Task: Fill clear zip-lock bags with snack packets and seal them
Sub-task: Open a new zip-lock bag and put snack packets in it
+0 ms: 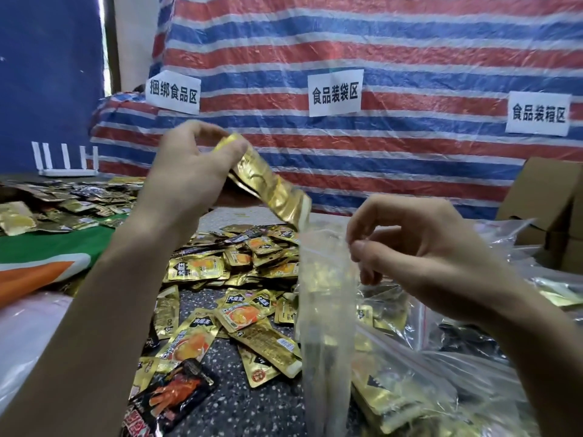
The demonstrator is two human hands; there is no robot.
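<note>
1. My left hand (189,171) is raised up and to the left of the zip-lock bag (325,326). Its fingers and thumb are curled round the upper end of a thin stack of gold snack packets (274,187).
2. The stack's long axis slants from upper left to lower right. Its lower end points down at the bag's mouth and sits just at the rim.
3. My right hand (419,247) is beside the bag's top right corner. Thumb and forefinger pinch the bag's top edge; the other fingers are loosely curled.
4. The bag hangs upright from that pinch, long axis vertical, mouth at the top. Its lower part reaches down toward the tabletop (252,405).
5. Gold shows through the bag's clear wall. I cannot tell whether that is contents or packets behind it.
6. Left of the bag, a loose pile of packets (239,272) lies flat on the tabletop, pointing every way. A red-and-black packet (170,398) lies at the pile's near left edge.
7. Right of the bag lie clear bags of gold packets (426,389).
8. Far right of the bag, behind those, stand cardboard boxes (549,209).
9. Behind the bag hangs a striped tarp (347,42) under clear film, with white paper labels (335,93) on it.
</note>
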